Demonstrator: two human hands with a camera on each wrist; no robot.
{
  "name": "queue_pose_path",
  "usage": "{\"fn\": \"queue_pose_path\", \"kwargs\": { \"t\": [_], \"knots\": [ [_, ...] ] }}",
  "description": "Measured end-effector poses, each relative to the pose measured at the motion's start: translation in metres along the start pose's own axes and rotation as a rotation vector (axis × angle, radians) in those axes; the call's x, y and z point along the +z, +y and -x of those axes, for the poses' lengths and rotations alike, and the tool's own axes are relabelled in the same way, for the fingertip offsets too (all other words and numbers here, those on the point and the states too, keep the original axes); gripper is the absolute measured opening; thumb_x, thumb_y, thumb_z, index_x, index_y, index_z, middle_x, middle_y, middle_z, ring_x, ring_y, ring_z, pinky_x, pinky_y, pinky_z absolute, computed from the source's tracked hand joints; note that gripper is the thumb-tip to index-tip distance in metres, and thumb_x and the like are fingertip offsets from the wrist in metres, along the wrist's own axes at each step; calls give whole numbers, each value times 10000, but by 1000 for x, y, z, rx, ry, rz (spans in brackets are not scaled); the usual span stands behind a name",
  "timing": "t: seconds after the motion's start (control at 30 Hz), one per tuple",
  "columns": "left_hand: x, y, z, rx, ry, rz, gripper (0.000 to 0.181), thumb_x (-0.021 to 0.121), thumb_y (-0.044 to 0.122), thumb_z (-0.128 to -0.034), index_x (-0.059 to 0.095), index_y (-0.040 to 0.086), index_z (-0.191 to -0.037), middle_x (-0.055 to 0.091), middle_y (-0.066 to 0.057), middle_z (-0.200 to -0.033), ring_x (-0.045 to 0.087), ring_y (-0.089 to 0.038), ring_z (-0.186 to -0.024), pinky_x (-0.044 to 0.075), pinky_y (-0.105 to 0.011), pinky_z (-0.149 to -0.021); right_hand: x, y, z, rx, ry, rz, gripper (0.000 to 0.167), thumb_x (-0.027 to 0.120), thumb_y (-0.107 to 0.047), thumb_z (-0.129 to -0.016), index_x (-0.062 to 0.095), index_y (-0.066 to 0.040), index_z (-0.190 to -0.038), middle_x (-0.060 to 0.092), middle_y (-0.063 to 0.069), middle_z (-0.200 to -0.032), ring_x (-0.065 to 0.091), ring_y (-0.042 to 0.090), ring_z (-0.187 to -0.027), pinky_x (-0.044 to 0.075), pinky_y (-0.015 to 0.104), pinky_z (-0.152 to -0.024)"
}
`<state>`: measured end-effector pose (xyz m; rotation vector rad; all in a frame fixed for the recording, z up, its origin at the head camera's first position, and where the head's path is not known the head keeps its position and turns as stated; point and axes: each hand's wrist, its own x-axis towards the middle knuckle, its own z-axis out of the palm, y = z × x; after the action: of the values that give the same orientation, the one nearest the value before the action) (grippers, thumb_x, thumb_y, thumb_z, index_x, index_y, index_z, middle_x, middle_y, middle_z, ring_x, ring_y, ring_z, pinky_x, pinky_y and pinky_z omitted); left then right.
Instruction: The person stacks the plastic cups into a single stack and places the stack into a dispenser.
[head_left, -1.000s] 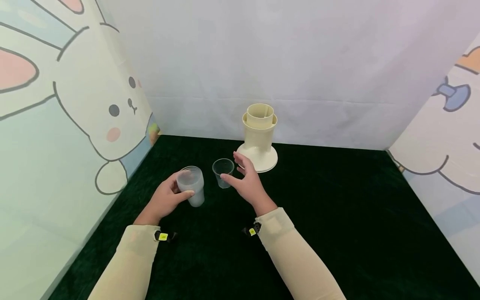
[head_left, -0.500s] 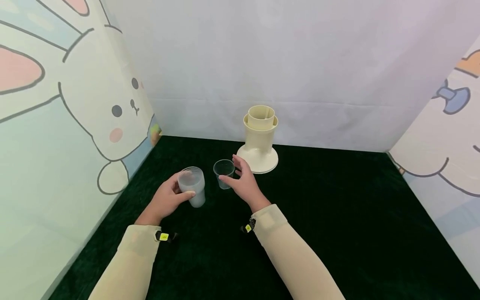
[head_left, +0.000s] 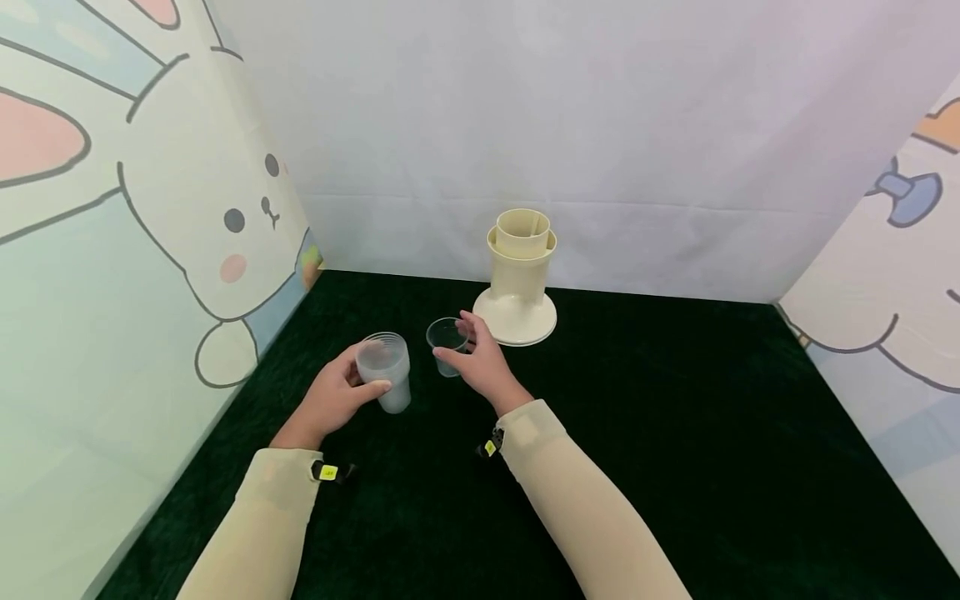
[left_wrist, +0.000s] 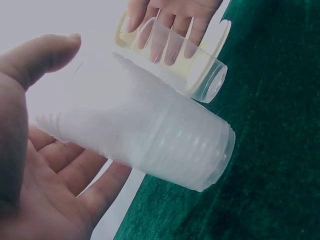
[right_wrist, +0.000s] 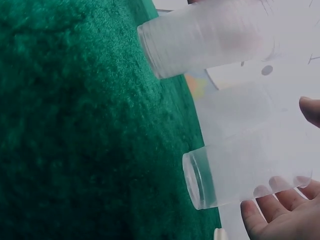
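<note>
My left hand point(head_left: 327, 398) holds a stack of nested clear plastic cups point(head_left: 390, 383), its thumb on the near side and its fingers behind. The stack's layered rims and ridged side show in the left wrist view. Just right of it, a single clear plastic cup point(head_left: 447, 339) stands upright on the green cloth. My right hand point(head_left: 484, 365) is spread around this cup's right side. In the right wrist view, several fingers point(right_wrist: 272, 205) lie along the single cup point(right_wrist: 230, 170), and the thumb point(right_wrist: 311, 111) stands apart from it.
A cream cylindrical holder point(head_left: 517, 283) with a wide round base stands behind my right hand, a tube inside its top. Dark green cloth point(head_left: 675, 433) covers the table. A white curtain point(head_left: 637, 108) rises at the back, and rabbit-printed panels point(head_left: 187, 200) flank the sides.
My right hand has shifted slightly left, bringing its fingers and thumb closer around the single cup. My left hand keeps its hold on the stack with little movement.
</note>
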<state>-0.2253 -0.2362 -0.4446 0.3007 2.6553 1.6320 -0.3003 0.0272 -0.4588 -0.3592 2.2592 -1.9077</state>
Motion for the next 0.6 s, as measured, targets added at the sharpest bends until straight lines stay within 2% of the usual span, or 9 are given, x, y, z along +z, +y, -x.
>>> {"fn": "queue_pose_path", "kwargs": {
  "t": [0.27,0.6],
  "knots": [
    [0,1,1,-14,4,11,733,770,380,-946,412,153,-1545,527,-127,-1441,544,-345,-1294,412,-595,-1094,0,1,-1,16,-6,-13,780,778,-403,-929,372,-214,-1568,499,2,-1500,458,190,-1383,364,408,-1155],
    [1,0,1,3,1,8,720,759,354,-958,406,143,-1549,530,-135,-1439,549,-342,-1287,414,-591,-1094,-3,1,0,15,-3,-46,784,782,-392,-928,380,-174,-1566,488,79,-1521,462,215,-1377,372,422,-1148]
  ]
}}
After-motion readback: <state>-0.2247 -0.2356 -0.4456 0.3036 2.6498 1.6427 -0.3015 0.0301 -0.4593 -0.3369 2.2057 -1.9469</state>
